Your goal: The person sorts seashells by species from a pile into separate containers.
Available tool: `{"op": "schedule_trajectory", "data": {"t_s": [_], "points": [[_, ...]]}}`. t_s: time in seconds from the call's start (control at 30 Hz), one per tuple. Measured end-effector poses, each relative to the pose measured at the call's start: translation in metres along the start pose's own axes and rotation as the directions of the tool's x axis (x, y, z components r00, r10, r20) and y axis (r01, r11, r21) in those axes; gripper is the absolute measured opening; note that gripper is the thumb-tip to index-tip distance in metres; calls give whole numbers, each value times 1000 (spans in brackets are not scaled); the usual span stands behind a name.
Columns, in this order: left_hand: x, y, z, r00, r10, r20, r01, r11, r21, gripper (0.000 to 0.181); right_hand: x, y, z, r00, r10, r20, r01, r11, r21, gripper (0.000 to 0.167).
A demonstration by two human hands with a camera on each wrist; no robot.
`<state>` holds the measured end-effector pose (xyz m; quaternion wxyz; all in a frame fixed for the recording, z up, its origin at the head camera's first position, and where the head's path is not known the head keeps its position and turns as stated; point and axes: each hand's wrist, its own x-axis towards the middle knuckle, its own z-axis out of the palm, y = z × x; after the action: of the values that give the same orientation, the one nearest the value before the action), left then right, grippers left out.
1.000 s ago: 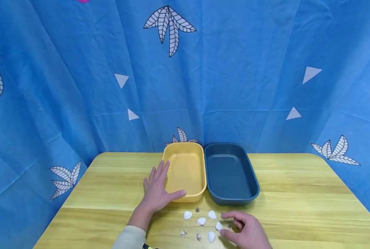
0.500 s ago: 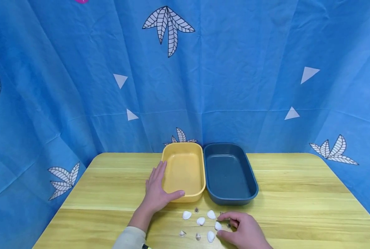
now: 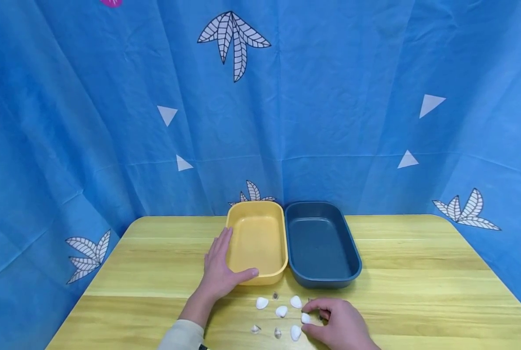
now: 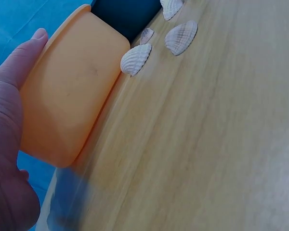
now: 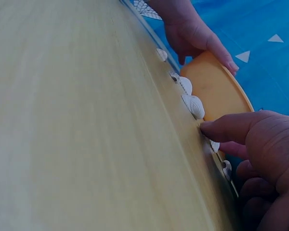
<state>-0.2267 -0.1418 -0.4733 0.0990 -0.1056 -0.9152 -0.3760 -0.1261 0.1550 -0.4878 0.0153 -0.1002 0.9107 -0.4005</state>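
My left hand [image 3: 218,276] rests against the yellow tray [image 3: 284,253], with its fingers straight along the left side and the thumb [image 4: 26,55] over the near rim. Low in the head view, my right hand [image 3: 341,323] pinches a small white shell [image 3: 305,318] between thumb and index finger, at table level. The right wrist view shows that shell [image 5: 214,145] partly hidden between the fingers of the right hand [image 5: 274,159]. White shells [image 3: 281,311] and smaller brownish shells [image 3: 278,333] lie left of this hand, in front of the tray.
A dark blue tray [image 3: 357,253] stands beside the yellow one, to its right. Both are near the back edge of the wooden table [image 3: 418,282]. A blue curtain [image 3: 330,121] with leaf prints hangs behind and at the sides.
The right thumb and index finger have closed in from both sides onto the white shell, and the hand has shifted slightly left. My left hand has stayed at the yellow tray.
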Motion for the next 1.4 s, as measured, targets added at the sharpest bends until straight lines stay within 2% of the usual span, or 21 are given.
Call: {"op": "schedule_trajectory", "data": {"t_s": [0.3, 0.67, 1.0, 1.4], "points": [[-1, 0, 0, 1000, -13, 15, 13, 1000, 20, 124, -1, -1, 1, 999, 25, -27, -26, 999, -26, 27], [0, 0, -1, 1000, -8, 15, 8, 1000, 10, 124, -1, -1, 0, 999, 42, -3, -42, 999, -5, 25], [-1, -1, -1, 1000, -5, 9, 5, 1000, 4, 123, -2, -1, -1, 999, 48, 19, -50, 994, 102, 24], [-1, 0, -2, 1000, -11, 12, 11, 1000, 2, 124, -1, -5, -6, 996, 87, 33, -92, 971, 221, 24]]}}
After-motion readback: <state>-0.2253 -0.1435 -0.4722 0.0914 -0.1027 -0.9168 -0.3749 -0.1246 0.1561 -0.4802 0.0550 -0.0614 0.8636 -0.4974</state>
